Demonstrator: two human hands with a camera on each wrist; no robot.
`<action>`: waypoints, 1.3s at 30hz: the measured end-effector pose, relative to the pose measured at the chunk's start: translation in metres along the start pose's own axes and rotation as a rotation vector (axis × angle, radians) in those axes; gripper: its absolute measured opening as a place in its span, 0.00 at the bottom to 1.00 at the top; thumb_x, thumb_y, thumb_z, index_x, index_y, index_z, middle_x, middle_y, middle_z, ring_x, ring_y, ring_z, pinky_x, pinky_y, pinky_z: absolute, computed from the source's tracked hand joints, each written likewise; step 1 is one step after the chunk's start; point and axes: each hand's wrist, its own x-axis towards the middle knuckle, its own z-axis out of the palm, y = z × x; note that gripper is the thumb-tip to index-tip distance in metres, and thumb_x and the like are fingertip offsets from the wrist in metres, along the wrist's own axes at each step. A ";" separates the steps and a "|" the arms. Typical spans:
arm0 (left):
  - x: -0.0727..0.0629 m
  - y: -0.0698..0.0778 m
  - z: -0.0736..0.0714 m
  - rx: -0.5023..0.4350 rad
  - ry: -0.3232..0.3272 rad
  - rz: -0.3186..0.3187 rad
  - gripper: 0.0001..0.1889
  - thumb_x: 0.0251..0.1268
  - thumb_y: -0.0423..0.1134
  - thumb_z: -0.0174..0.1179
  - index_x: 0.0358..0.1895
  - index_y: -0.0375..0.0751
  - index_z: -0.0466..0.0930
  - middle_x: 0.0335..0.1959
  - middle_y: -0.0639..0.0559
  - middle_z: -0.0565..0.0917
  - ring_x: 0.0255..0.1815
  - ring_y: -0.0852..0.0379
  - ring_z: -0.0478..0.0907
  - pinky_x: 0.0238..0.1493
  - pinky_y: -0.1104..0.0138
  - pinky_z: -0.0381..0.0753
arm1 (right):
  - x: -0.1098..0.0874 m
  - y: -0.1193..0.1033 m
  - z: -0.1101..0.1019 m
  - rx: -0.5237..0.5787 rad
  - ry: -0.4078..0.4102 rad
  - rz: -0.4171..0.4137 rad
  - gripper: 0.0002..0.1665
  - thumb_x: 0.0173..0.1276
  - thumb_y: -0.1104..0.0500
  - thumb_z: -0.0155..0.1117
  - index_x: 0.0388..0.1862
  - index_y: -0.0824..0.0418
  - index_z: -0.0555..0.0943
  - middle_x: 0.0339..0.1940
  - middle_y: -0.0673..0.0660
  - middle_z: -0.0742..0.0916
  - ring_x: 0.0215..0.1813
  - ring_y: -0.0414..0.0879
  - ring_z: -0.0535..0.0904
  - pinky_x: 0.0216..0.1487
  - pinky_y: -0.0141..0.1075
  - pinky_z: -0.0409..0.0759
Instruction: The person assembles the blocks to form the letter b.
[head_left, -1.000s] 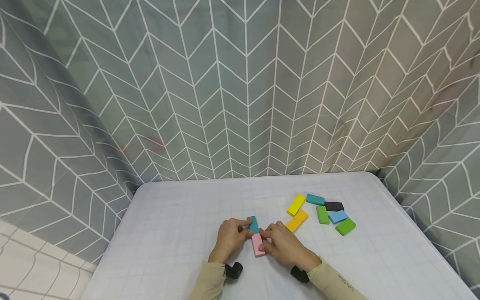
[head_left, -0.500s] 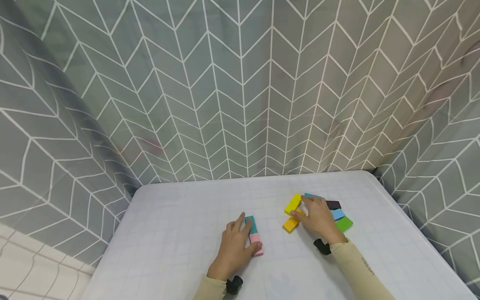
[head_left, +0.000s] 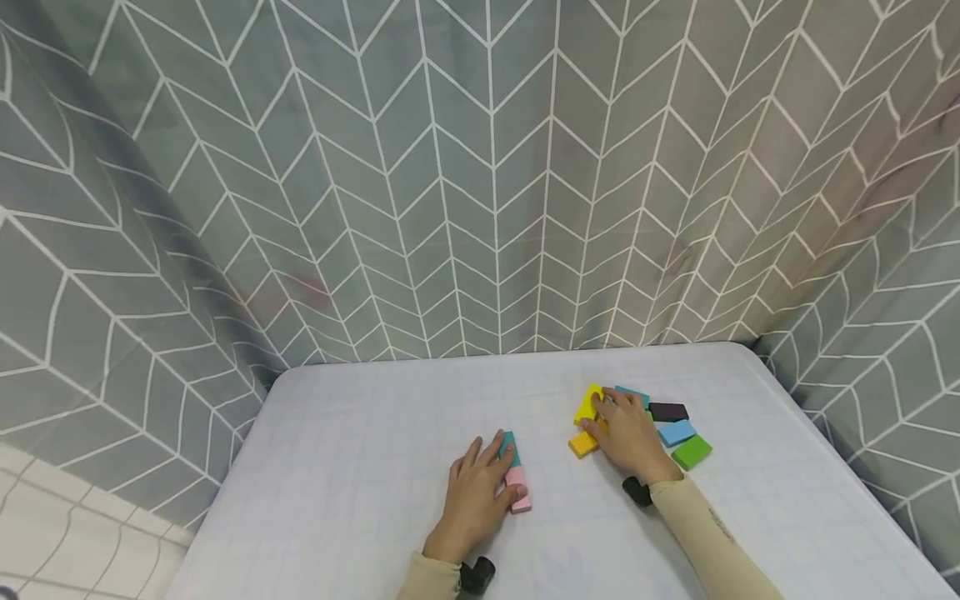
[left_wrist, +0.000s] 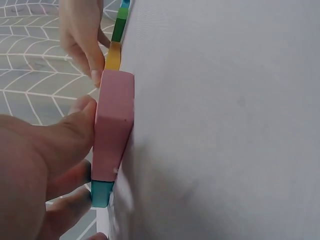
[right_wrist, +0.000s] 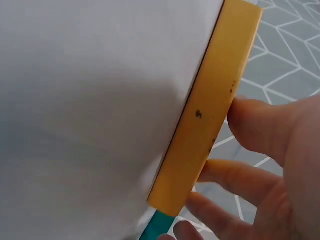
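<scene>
My left hand lies with spread fingers along a pink block and a teal block, which stand end to end on the white table. In the left wrist view its thumb touches the pink block and its fingertips reach the teal block. My right hand rests its thumb and fingertips at an orange block, beside a yellow block. The right wrist view shows the thumb and fingers touching the upper edge of the orange block, which lies flat.
Just right of the right hand lie a black block, a light blue block and a green block. A teal block and another green one are partly hidden by that hand. A patterned curtain surrounds the table.
My right hand has left the pink and teal blocks and moved right to the orange and yellow ones, shifting slightly left lately. My left hand has loosened and spread beside the pink and teal blocks.
</scene>
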 end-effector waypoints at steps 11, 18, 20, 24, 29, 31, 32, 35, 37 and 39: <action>0.001 0.003 -0.003 0.010 -0.027 -0.028 0.31 0.66 0.50 0.72 0.71 0.43 0.81 0.81 0.45 0.71 0.82 0.29 0.63 0.72 0.33 0.68 | 0.048 -0.009 0.001 -0.016 -0.110 -0.067 0.27 0.77 0.51 0.67 0.63 0.71 0.85 0.70 0.75 0.81 0.75 0.74 0.71 0.73 0.67 0.71; 0.002 0.002 -0.003 0.008 -0.041 -0.024 0.31 0.67 0.50 0.71 0.72 0.45 0.80 0.81 0.47 0.71 0.84 0.31 0.60 0.72 0.32 0.67 | 0.072 -0.022 0.006 0.069 -0.206 -0.054 0.30 0.75 0.51 0.67 0.66 0.70 0.83 0.76 0.76 0.75 0.79 0.77 0.65 0.76 0.70 0.67; 0.002 0.001 -0.002 0.008 -0.039 -0.022 0.31 0.66 0.50 0.72 0.71 0.45 0.81 0.81 0.48 0.71 0.84 0.31 0.60 0.72 0.32 0.67 | 0.076 -0.026 0.010 0.088 -0.218 -0.053 0.30 0.75 0.50 0.67 0.66 0.69 0.83 0.76 0.74 0.75 0.79 0.76 0.65 0.75 0.70 0.68; 0.002 0.002 -0.002 0.012 -0.019 -0.004 0.29 0.64 0.49 0.73 0.68 0.46 0.83 0.79 0.48 0.73 0.83 0.31 0.62 0.70 0.32 0.69 | 0.079 -0.039 0.017 0.094 -0.219 -0.079 0.30 0.74 0.50 0.69 0.67 0.68 0.83 0.76 0.72 0.77 0.76 0.74 0.69 0.72 0.69 0.71; 0.003 0.004 -0.003 0.018 -0.005 0.007 0.27 0.64 0.48 0.74 0.66 0.46 0.85 0.77 0.47 0.75 0.81 0.30 0.64 0.68 0.32 0.71 | 0.078 -0.059 0.022 0.105 -0.230 -0.133 0.30 0.73 0.51 0.71 0.68 0.66 0.83 0.76 0.70 0.78 0.74 0.73 0.72 0.71 0.67 0.74; 0.003 0.005 -0.003 0.024 -0.004 0.006 0.27 0.64 0.48 0.74 0.65 0.46 0.86 0.77 0.47 0.76 0.81 0.30 0.65 0.68 0.32 0.72 | 0.077 -0.066 0.023 0.107 -0.236 -0.157 0.30 0.72 0.51 0.73 0.67 0.65 0.83 0.75 0.70 0.78 0.73 0.72 0.73 0.71 0.66 0.74; 0.003 0.005 -0.003 0.029 -0.004 0.006 0.26 0.64 0.48 0.74 0.65 0.46 0.86 0.77 0.47 0.76 0.81 0.31 0.65 0.67 0.32 0.72 | 0.076 -0.069 0.023 0.109 -0.241 -0.167 0.29 0.72 0.52 0.73 0.67 0.65 0.83 0.75 0.70 0.79 0.73 0.71 0.73 0.72 0.65 0.74; 0.004 0.005 -0.003 0.034 -0.008 0.007 0.26 0.64 0.48 0.74 0.65 0.46 0.86 0.77 0.47 0.76 0.81 0.32 0.66 0.68 0.31 0.72 | 0.074 -0.077 0.024 0.115 -0.259 -0.183 0.29 0.71 0.52 0.74 0.66 0.65 0.84 0.76 0.68 0.79 0.73 0.70 0.74 0.72 0.64 0.74; 0.004 0.005 -0.003 0.033 -0.013 0.010 0.26 0.64 0.48 0.74 0.65 0.46 0.86 0.77 0.46 0.76 0.81 0.34 0.67 0.68 0.30 0.72 | 0.073 -0.080 0.024 0.129 -0.277 -0.186 0.29 0.71 0.52 0.75 0.66 0.64 0.84 0.77 0.67 0.78 0.74 0.69 0.73 0.74 0.63 0.73; 0.004 0.004 -0.003 0.036 -0.018 0.014 0.26 0.64 0.48 0.74 0.65 0.46 0.86 0.77 0.46 0.76 0.81 0.35 0.68 0.68 0.29 0.72 | 0.073 -0.083 0.025 0.139 -0.289 -0.205 0.29 0.71 0.52 0.75 0.66 0.65 0.84 0.77 0.67 0.78 0.74 0.68 0.73 0.75 0.62 0.73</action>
